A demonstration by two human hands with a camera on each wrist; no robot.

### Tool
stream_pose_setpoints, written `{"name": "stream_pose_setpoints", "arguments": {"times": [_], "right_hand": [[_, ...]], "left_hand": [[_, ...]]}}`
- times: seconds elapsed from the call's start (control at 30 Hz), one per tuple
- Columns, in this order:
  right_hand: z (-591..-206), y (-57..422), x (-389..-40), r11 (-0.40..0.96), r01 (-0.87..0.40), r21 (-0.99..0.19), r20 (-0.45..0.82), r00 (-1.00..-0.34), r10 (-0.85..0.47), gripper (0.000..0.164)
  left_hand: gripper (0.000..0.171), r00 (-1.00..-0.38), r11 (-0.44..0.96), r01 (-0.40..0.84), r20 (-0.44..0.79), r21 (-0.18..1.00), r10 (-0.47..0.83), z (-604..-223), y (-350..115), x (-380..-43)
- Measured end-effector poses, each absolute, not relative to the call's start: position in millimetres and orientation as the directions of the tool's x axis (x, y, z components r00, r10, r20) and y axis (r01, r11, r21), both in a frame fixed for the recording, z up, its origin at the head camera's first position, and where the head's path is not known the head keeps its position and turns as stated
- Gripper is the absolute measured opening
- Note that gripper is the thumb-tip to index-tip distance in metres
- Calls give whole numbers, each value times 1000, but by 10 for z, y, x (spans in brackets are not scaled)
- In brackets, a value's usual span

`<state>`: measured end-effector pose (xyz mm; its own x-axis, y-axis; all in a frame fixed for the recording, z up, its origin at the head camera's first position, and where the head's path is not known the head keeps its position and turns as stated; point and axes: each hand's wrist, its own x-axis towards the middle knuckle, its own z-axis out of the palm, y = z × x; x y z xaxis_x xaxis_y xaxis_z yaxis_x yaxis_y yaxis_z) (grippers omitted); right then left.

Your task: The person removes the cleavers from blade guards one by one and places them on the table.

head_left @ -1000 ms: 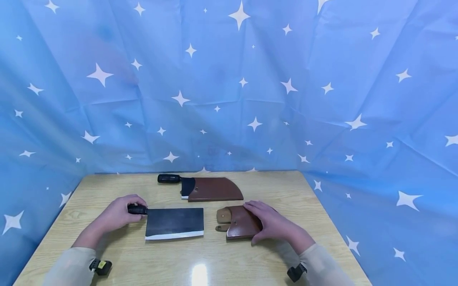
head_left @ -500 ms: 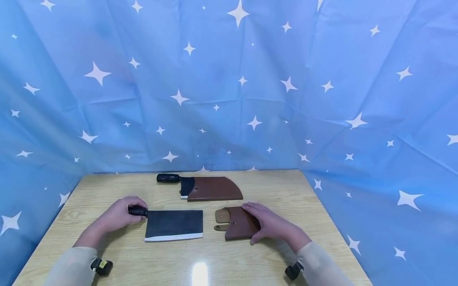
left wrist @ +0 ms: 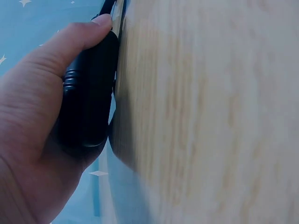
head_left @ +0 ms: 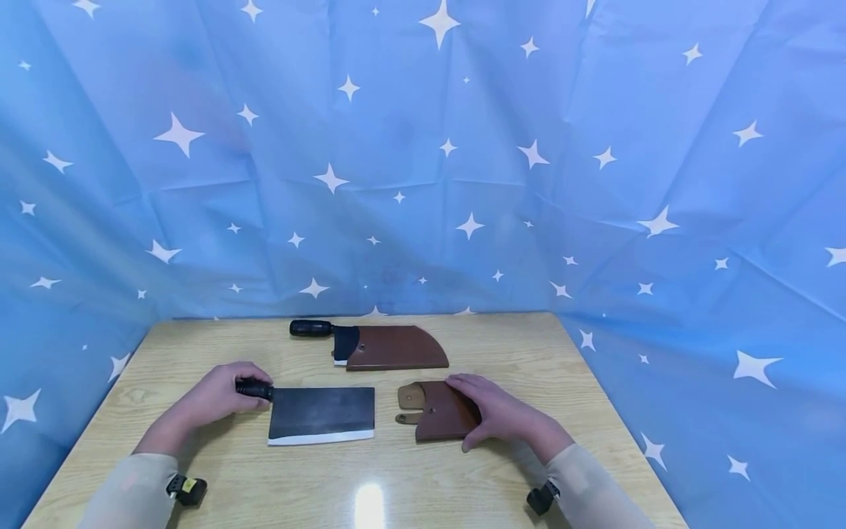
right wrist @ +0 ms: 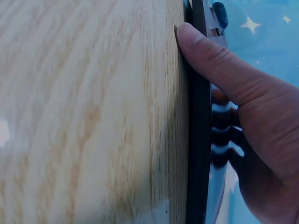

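Observation:
My left hand (head_left: 223,395) grips the black handle of a cleaver (head_left: 322,413), thumb along it. The dark rectangular blade points right over the table, its bright edge towards me. Close up in the left wrist view is the handle (left wrist: 96,93), lying against the palm. My right hand (head_left: 499,413) holds a brown leather knife sheath (head_left: 444,413) by its right part, thumb at the near edge and fingers at the far edge. The sheath's mouth and two tan straps face the blade's end, a small gap between them. In the right wrist view the sheath (right wrist: 198,140) appears edge-on.
Behind, a second cleaver (head_left: 311,328) lies in its own brown sheath (head_left: 396,347), handle to the left. The wooden table (head_left: 297,485) carries everything. A blue curtain with white stars (head_left: 423,184) rises behind the table's far edge. Each wrist wears a small black camera.
The cleaver and the held sheath sit very slightly lower, and the shine on the sheath has faded. Both hands keep the same grip.

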<state>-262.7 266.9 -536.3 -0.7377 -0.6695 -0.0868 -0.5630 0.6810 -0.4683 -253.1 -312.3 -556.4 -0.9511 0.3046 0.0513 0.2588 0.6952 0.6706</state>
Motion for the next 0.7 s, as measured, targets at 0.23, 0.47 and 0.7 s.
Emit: {"name": "stream_pose_setpoints", "arguments": {"times": [0.23, 0.47, 0.7], "right_hand": [[-5379, 2679, -2629, 676, -566, -472, -78, -736, -672, 126], [-5377, 2683, -2622, 681, -558, -474, -80, -743, -664, 125], [-5379, 2692, -2628, 672, -553, -493, -30, -761, -648, 122]], "left_hand": [[40, -954, 696, 242, 36, 676, 296, -5555, -3113, -2532], [46, -948, 675, 265, 60, 688, 311, -5549, -3136, -2532], [43, -949, 662, 275, 88, 697, 302, -5525, -3150, -2523]]}}
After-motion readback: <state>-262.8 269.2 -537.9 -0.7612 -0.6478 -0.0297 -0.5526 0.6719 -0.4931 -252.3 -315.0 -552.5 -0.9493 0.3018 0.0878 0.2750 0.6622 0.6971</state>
